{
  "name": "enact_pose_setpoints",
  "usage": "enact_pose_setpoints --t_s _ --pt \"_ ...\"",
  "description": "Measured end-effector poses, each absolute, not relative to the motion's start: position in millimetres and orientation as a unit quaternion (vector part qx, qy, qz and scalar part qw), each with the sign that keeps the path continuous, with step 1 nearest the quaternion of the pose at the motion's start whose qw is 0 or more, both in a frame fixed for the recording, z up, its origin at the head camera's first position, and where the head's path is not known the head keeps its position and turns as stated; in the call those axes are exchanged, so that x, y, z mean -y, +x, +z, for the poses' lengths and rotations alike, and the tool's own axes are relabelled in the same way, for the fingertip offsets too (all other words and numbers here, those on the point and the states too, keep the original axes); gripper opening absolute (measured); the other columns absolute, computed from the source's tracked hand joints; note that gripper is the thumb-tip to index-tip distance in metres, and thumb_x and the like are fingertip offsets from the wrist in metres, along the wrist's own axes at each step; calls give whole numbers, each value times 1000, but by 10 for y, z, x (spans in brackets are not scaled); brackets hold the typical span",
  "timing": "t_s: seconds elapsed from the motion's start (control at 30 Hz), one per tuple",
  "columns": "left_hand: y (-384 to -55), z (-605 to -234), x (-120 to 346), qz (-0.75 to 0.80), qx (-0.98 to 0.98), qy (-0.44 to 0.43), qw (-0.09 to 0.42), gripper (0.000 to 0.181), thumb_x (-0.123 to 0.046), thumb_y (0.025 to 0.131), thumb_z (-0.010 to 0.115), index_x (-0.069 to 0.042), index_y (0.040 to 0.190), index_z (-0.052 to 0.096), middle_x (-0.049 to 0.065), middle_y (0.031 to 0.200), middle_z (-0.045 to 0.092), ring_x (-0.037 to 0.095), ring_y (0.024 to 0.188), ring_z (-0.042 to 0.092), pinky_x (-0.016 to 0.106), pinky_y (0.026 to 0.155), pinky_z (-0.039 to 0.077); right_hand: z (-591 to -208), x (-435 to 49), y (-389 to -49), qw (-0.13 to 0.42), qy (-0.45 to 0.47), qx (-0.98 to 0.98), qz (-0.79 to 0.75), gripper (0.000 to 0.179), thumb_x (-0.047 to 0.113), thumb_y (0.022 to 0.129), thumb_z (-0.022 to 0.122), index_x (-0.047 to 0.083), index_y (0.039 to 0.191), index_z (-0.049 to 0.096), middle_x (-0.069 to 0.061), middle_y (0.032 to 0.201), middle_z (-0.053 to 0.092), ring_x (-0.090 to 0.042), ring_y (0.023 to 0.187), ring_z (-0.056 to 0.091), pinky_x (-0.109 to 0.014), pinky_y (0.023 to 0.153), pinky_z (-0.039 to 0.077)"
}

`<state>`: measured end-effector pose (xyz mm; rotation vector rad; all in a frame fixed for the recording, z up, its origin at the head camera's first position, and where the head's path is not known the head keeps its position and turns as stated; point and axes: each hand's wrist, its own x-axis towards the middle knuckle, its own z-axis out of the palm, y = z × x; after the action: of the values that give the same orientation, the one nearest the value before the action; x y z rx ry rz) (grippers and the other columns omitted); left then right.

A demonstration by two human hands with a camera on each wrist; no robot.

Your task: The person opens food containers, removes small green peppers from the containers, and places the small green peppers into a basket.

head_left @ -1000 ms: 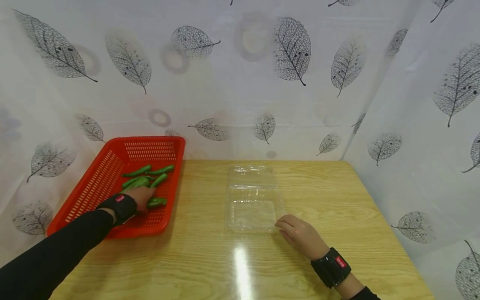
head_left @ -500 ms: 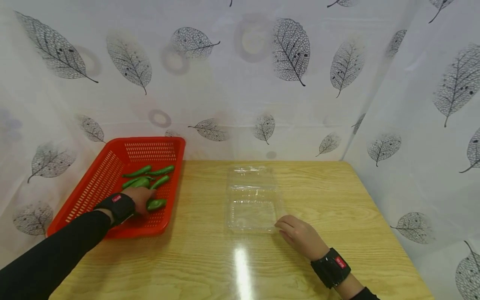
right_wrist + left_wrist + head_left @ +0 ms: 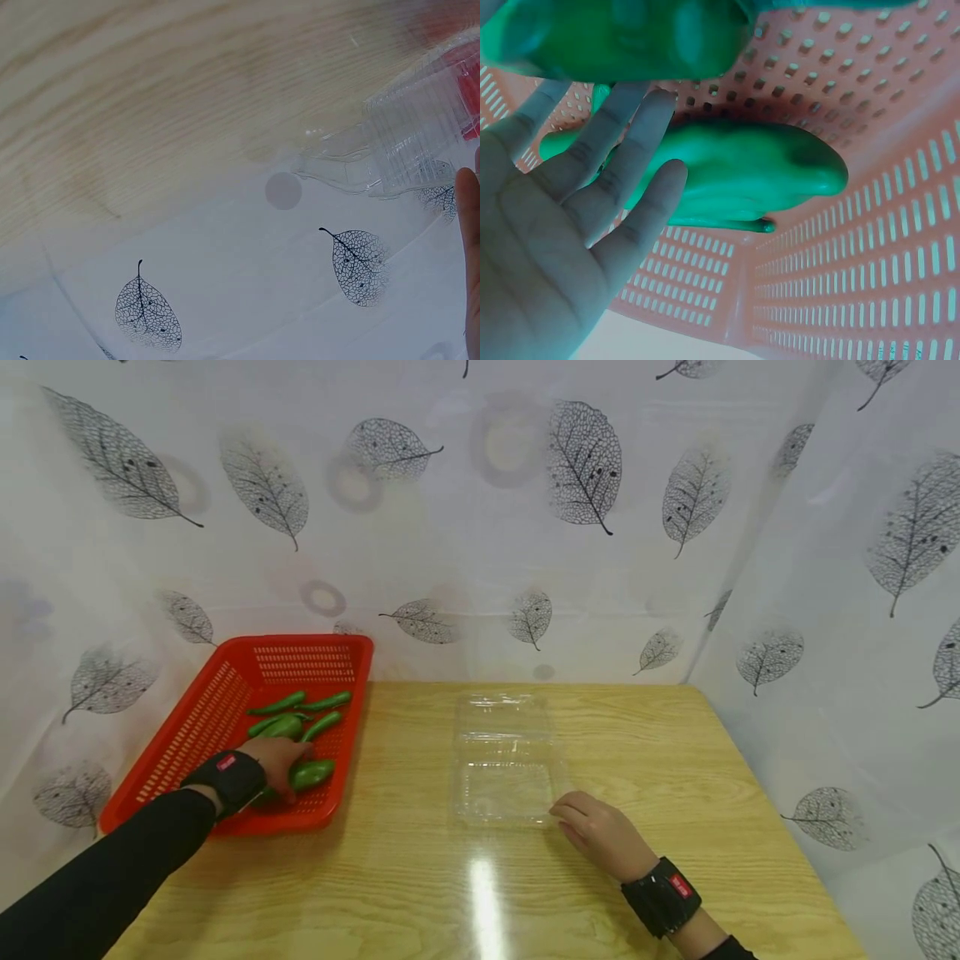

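In the head view, my left hand [image 3: 276, 762] reaches down into a red plastic basket [image 3: 362, 693], beside a thick green pepper [image 3: 312, 774]. The left wrist view shows the fingers spread and nearly straight, one green pepper [image 3: 630, 41] close in front of them and another pepper [image 3: 757, 169] beyond the fingertips. On the table, a clear plastic box [image 3: 504, 789] lies with its lid folded back. My right hand [image 3: 606, 837] pinches its near right corner. Only part of a finger [image 3: 469, 247] appears at the right edge of the right wrist view.
Several slimmer green peppers [image 3: 322, 724] lie farther back in the basket. Slotted walls surround them. The wooden table [image 3: 637, 752] meets a leaf-patterned curtain [image 3: 487, 543] at the back and right side.
My left hand has shifted slightly left and toward me, and more of the thick green pepper beside it shows. The right hand and the clear box stay in place.
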<state>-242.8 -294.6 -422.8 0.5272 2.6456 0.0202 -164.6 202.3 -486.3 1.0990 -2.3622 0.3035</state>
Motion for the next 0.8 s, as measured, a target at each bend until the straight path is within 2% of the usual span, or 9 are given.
enact_pose_setpoints --t_s 0.33,0.63,0.8 --pt "-2424 -4228 2948 13 -956 183 228 82 -30 62 86 -1 129 50 21 118 61 41 107 56 52 88 46 -4853 -2027 -1648 255 404 871 113 35 5 62 84 11 93 69 0 92 65 -12 86 64 -23 73 54" --pt "-2419 -4211 2959 20 -955 170 243 86 -32 60 87 -2 131 49 21 119 60 40 106 56 52 85 47 -4852 -2023 -1639 260 408 867 118 35 4 61 85 10 92 68 0 92 65 -12 85 64 -23 72 54" --pt "-2382 -4100 2940 30 -950 155 270 84 -27 63 86 -2 133 47 22 121 58 41 108 55 52 84 48 -4857 -2024 -1636 262 408 866 119 36 4 61 85 10 92 68 0 91 65 -12 85 64 -23 72 54"
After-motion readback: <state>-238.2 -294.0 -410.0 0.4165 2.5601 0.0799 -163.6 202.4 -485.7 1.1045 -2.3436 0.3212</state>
